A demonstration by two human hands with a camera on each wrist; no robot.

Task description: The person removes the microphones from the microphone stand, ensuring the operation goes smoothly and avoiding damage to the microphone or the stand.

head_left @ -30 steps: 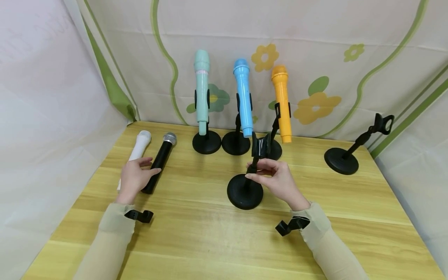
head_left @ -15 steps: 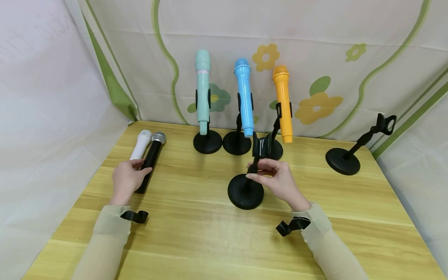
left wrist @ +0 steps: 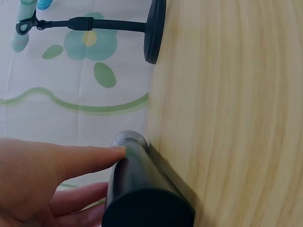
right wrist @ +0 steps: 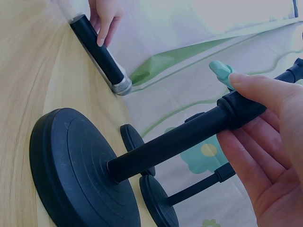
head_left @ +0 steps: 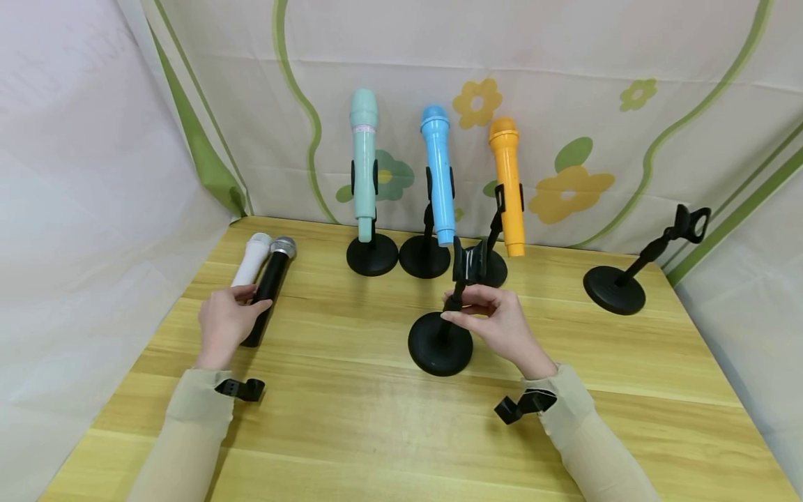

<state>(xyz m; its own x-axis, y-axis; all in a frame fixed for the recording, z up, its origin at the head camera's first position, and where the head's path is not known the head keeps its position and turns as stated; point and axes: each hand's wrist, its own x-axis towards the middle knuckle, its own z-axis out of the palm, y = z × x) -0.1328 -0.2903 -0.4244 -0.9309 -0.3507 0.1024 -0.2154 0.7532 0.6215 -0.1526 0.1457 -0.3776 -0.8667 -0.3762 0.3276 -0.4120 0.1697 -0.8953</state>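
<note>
My left hand [head_left: 223,322] grips a black microphone [head_left: 273,273] with a silver mesh head, thumb on one side and fingers on the other. It lies close along the right side of a white microphone [head_left: 252,258], partly covered by that hand. In the left wrist view, the thumb presses on the black microphone's body [left wrist: 142,175]. My right hand [head_left: 500,322] pinches the upright of a black microphone stand [head_left: 440,346] between thumb and fingers. The stand's round base is on the table, and its clip on top holds nothing.
Along the back, three black stands hold a mint green microphone [head_left: 364,160], a blue microphone [head_left: 439,174] and an orange microphone [head_left: 507,185]. Another stand [head_left: 613,288] with a bare clip is at the right. A fabric backdrop [head_left: 552,42] rises behind the table.
My left hand has shifted left with the black microphone, bringing it close beside the white one, then come nearly to rest. My right hand and its stand stay in place.
</note>
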